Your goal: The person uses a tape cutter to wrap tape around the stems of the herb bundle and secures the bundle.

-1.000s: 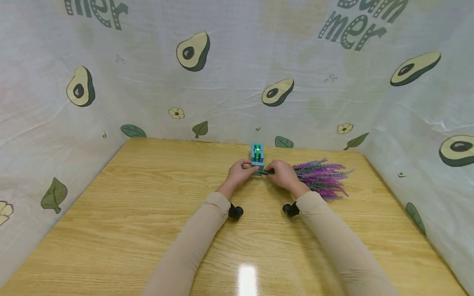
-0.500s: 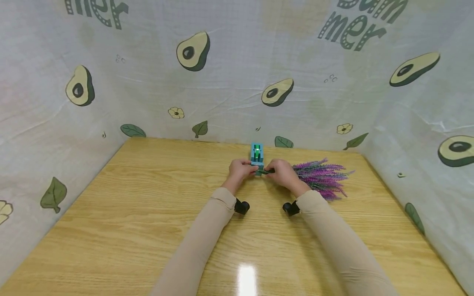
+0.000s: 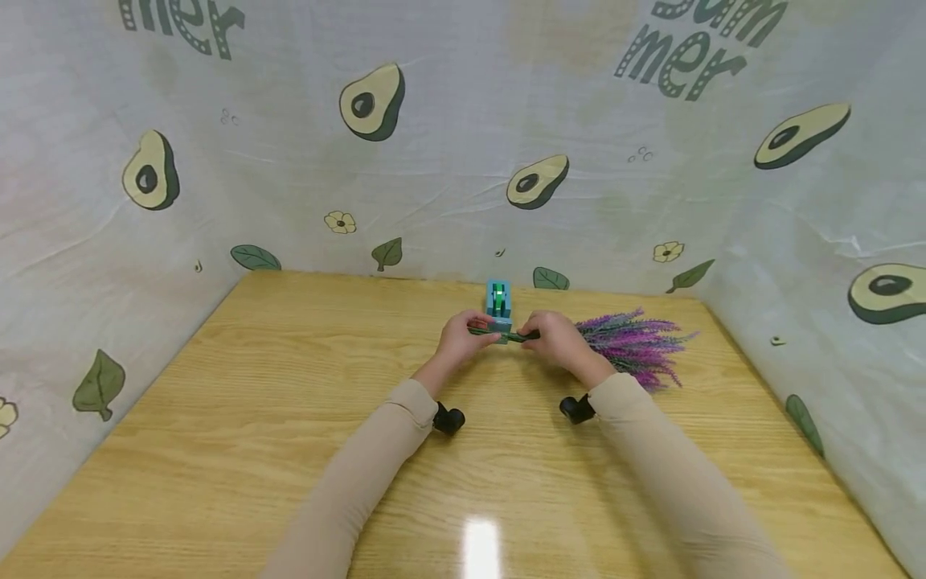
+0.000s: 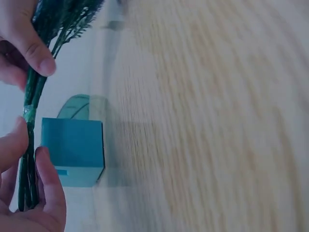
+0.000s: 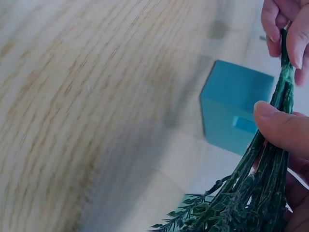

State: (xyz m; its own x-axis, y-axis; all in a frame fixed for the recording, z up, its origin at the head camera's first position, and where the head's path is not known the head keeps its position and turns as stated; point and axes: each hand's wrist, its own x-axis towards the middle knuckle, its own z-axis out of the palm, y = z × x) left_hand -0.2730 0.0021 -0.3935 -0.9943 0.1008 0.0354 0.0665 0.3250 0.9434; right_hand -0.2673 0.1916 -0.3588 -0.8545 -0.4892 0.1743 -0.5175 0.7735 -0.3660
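A bunch of purple lavender (image 3: 637,346) lies sideways between my hands, its flower heads to the right. My right hand (image 3: 555,338) grips the green stems, thumb across them in the right wrist view. Near the stem ends my left hand (image 3: 461,338) pinches the bunch between thumb and fingers. Around the stems (image 4: 35,92), between the two hands, runs a shiny green band (image 4: 30,113) that looks like tape. Just behind them stands a blue tape dispenser (image 3: 499,299) with a green roll in it; the hands partly cover its near end in the head view.
The wooden table (image 3: 289,402) reaches back to a cloth wall (image 3: 434,185) printed with avocados and leaves. Similar cloth hangs along both sides. A small black wrist camera (image 3: 448,420) sits under the left wrist, another (image 3: 576,408) under the right.
My left wrist swung right and then back left, and its fingers shifted along the stem ends. The right hand keeps its grip nearly in place. The dispenser stays where it was.
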